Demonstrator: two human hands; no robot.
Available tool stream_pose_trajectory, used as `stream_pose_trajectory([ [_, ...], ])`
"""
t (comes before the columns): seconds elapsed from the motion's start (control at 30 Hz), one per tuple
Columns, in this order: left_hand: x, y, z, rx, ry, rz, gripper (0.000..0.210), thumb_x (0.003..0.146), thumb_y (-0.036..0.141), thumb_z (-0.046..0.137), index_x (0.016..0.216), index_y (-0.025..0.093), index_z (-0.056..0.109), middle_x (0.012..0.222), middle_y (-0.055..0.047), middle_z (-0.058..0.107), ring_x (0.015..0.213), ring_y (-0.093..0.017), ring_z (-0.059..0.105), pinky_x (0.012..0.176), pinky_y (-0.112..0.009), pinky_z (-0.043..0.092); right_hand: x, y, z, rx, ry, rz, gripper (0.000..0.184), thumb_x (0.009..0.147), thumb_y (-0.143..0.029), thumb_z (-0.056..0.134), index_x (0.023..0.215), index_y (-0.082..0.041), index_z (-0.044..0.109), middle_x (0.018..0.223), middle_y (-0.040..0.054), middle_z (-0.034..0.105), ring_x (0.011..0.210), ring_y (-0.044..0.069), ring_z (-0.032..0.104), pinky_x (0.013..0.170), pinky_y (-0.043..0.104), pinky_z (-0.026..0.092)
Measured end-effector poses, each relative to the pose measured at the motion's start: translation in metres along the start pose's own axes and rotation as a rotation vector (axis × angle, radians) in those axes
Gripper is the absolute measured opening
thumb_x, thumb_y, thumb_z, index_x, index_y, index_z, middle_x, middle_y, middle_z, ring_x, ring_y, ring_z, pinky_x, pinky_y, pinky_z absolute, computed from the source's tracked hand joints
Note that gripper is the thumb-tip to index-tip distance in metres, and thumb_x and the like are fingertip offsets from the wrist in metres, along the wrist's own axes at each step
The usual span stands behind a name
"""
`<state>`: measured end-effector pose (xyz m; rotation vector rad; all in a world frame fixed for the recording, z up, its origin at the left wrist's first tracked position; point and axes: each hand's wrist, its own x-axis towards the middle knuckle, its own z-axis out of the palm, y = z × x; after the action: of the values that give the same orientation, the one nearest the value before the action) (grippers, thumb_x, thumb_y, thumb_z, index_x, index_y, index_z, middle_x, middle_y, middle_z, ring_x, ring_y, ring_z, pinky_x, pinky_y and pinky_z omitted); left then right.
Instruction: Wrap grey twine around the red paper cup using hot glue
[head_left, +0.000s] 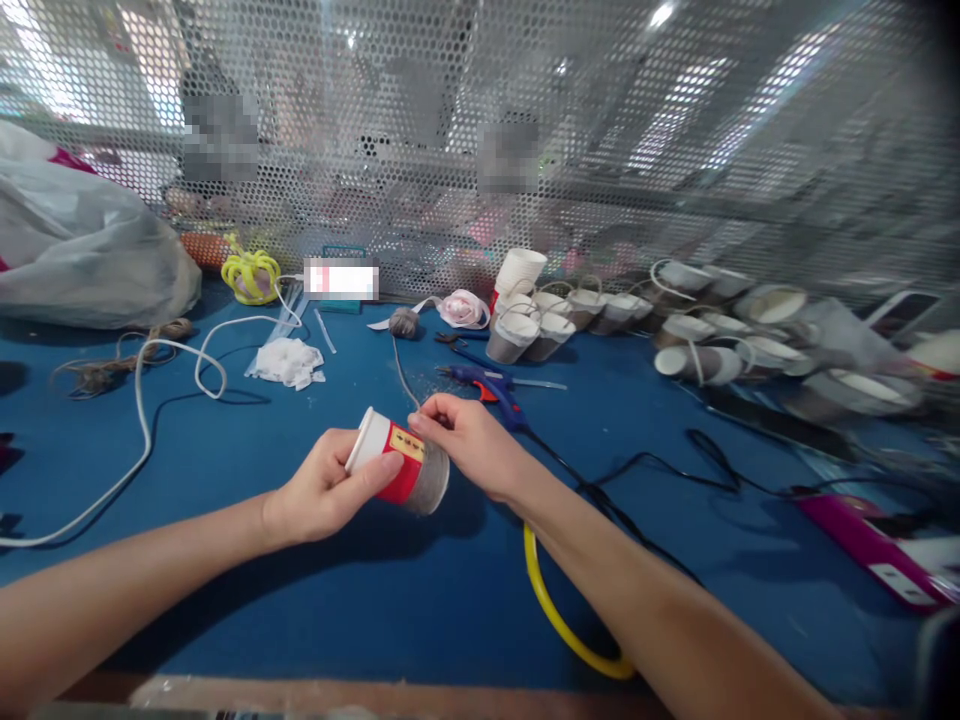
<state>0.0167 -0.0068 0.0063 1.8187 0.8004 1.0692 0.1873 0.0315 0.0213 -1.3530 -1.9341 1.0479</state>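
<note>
My left hand [330, 490] is closed round a paper cup [403, 480], which tilts with its white rim to the left. The cup has a red band with a yellow label, and grey yarn is wound round its base end. At the wound part, my right hand [465, 440] pinches the grey yarn [405, 378] between thumb and fingertips. That strand runs back over the table to a small grey yarn ball [403, 321]. Just beyond my right hand lies a blue glue gun [491, 388] with an orange trigger.
Behind stand several yarn-wrapped cups with handles [517, 335] and a stack of white cups [521, 268]. A white cable [142, 400] curves across the left. A pile of white scraps [289, 362], a yellow tube [547, 600] and a purple power strip [870, 550] lie on the blue table [300, 610].
</note>
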Motion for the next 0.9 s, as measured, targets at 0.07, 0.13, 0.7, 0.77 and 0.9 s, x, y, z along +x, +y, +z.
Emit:
stream_pose_trajectory([
  [0.07, 0.0, 0.001, 0.0, 0.006, 0.001, 0.023, 0.029, 0.084, 0.026, 0.043, 0.059, 0.013, 0.05, 0.053, 0.003, 0.043, 0.048, -0.006, 0.033, 0.045, -0.018, 0.03, 0.0, 0.0, 0.0, 0.01, -0.01, 0.018, 0.022, 0.077, -0.037, 0.049, 0.066, -0.018, 0.047, 0.056, -0.0047, 0.043, 0.049, 0.008, 0.036, 0.046, 0.022, 0.029],
  [0.13, 0.0, 0.002, 0.0, 0.017, 0.003, 0.038, 0.029, 0.083, 0.025, 0.043, 0.058, 0.013, 0.048, 0.052, 0.003, 0.043, 0.048, -0.006, 0.032, 0.045, -0.018, 0.03, 0.0, 0.0, -0.001, 0.01, -0.021, 0.032, 0.022, 0.077, -0.037, 0.049, 0.067, -0.018, 0.047, 0.055, -0.0048, 0.043, 0.048, 0.008, 0.036, 0.045, 0.022, 0.029],
  [0.7, 0.005, -0.003, -0.005, 0.098, 0.02, 0.186, 0.017, 0.082, 0.019, 0.047, 0.071, 0.01, 0.057, 0.062, -0.001, 0.057, 0.053, -0.008, 0.045, 0.049, -0.018, 0.037, -0.008, -0.007, -0.023, 0.137, 0.023, 0.076, 0.038, 0.082, -0.051, 0.04, 0.077, -0.015, 0.053, 0.075, 0.0043, 0.059, 0.066, 0.013, 0.053, 0.055, 0.024, 0.041],
  [0.77, 0.006, -0.004, -0.005, 0.097, -0.002, 0.186, 0.016, 0.081, 0.019, 0.048, 0.074, 0.01, 0.06, 0.067, -0.004, 0.061, 0.056, -0.009, 0.049, 0.051, -0.018, 0.039, -0.014, -0.007, -0.025, 0.179, -0.06, 0.075, 0.038, 0.08, -0.051, 0.042, 0.086, -0.015, 0.054, 0.084, 0.0056, 0.061, 0.07, 0.013, 0.055, 0.057, 0.025, 0.043],
  [0.9, 0.007, -0.006, -0.005, 0.051, -0.059, 0.087, 0.015, 0.078, 0.021, 0.051, 0.078, 0.01, 0.063, 0.069, -0.004, 0.064, 0.058, -0.011, 0.052, 0.054, -0.02, 0.041, -0.023, -0.003, -0.023, 0.163, -0.112, 0.021, 0.041, 0.073, -0.046, 0.057, 0.1, -0.016, 0.054, 0.099, 0.0072, 0.062, 0.086, 0.016, 0.057, 0.074, 0.03, 0.045],
])
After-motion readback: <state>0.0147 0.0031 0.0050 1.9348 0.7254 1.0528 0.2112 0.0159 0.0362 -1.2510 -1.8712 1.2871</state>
